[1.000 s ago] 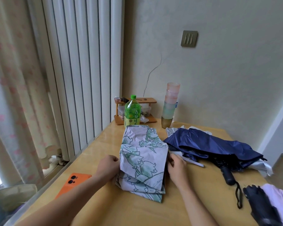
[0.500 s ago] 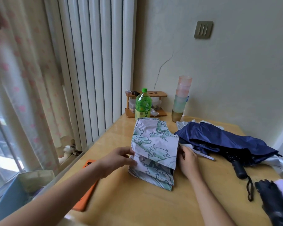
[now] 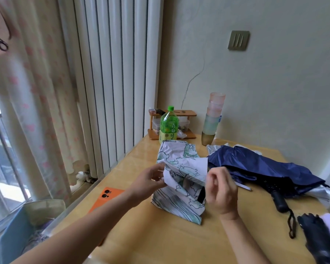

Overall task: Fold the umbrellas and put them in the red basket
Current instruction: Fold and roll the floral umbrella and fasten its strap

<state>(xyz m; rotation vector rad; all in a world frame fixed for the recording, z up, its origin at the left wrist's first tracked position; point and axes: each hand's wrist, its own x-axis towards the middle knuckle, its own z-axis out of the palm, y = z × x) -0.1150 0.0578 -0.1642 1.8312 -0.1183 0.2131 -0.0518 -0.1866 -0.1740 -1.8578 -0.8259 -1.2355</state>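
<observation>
Two hands: at white floral-print fabric umbrella (image 3: 179, 180), mid wooden table (image 3: 160, 244).
L hand (image 3: 151, 180): pinches its left edge.
R hand (image 3: 220, 187): fingers curled at right edge; grip can't tell.
Handling: prob. light, soft, slippy cloth; grab bunched folds, not loose flaps.

On a wooden desk (image 3: 160, 241), a floral umbrella (image 3: 179, 189), half folded, pinched at its left fold by the left grip (image 3: 151, 180), with the right grip (image 3: 220, 187) curled against its right edge, hold unclear. Just right of it, a collapsed navy umbrella (image 3: 265, 166), black handle (image 3: 278, 202) toward the near edge. Behind, a green bottle (image 3: 169, 126), stacked cups (image 3: 213, 115) and a small wooden rack (image 3: 188, 113). At left, an orange phone (image 3: 111, 195), lying flat.
</observation>
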